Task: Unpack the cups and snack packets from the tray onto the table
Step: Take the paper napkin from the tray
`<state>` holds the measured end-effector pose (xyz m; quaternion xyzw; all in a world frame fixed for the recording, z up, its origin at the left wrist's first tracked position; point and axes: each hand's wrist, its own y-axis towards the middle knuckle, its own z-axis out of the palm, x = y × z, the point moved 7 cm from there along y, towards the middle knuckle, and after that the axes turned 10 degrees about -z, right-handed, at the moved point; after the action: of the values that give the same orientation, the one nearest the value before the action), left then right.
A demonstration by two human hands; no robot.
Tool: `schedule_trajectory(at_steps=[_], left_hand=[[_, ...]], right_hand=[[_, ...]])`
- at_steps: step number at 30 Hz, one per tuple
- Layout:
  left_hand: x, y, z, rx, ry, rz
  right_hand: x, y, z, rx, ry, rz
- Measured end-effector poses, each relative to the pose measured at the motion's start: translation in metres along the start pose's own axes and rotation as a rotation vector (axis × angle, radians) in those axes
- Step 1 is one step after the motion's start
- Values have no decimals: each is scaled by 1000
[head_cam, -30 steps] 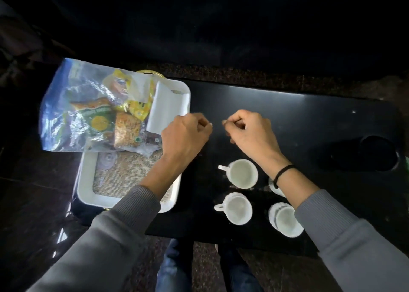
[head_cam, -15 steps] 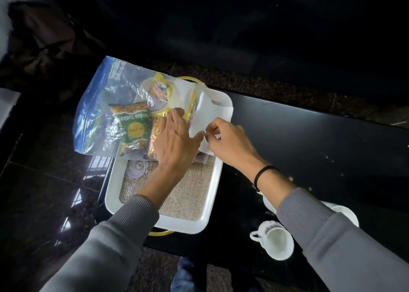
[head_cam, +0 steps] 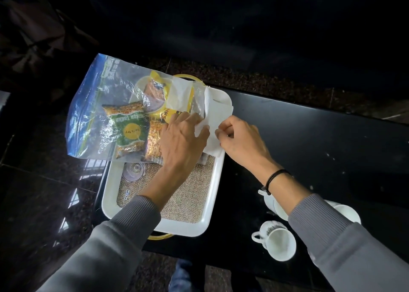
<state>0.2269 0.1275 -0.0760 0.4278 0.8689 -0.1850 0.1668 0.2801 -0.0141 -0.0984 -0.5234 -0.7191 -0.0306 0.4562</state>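
A clear plastic bag (head_cam: 95, 105) with a blue edge lies across the far end of the white tray (head_cam: 215, 181), hanging off its left side. Inside it are several snack packets, among them a green one (head_cam: 129, 130) and a yellow one (head_cam: 158, 90). My left hand (head_cam: 182, 136) and my right hand (head_cam: 239, 139) both pinch the bag's white open end (head_cam: 215, 116) over the tray's far right corner. White cups stand on the black table to the right: one (head_cam: 277, 243) in full view, two more partly hidden by my right sleeve.
A burlap mat (head_cam: 188, 198) lines the tray, with a small clear glass lid-like object (head_cam: 134, 171) at its left. The tray sits at the left end of the black table (head_cam: 321, 136). Dark glossy floor lies to the left and below.
Both hands moved from above the table onto the bag's open end and took hold of it. The view swung left, so the cups now sit at the lower right.
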Motion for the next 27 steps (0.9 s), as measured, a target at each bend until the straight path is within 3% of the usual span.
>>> schedule_trajectory(at_steps=[4,6,9,15,19,27], left_hand=[[-18,-10,-13,18,-226,131],[-28,-17,-14,121,-348,157],[-37,-24,-11,315,-569,89],[-50,-31,4,576,-904,-97],[-62,-40,14,667,-948,-143],[-87,-64,30,736,-1015,-260]], right_hand=[[-8,-7,-16,-90,43,17],[-14,-12,-25,-122,65,10],[-25,-18,-34,-111,176,46],[-37,-39,-48,26,688,16],[-48,-59,-64,83,747,-8],[-81,-105,-100,-99,857,88]])
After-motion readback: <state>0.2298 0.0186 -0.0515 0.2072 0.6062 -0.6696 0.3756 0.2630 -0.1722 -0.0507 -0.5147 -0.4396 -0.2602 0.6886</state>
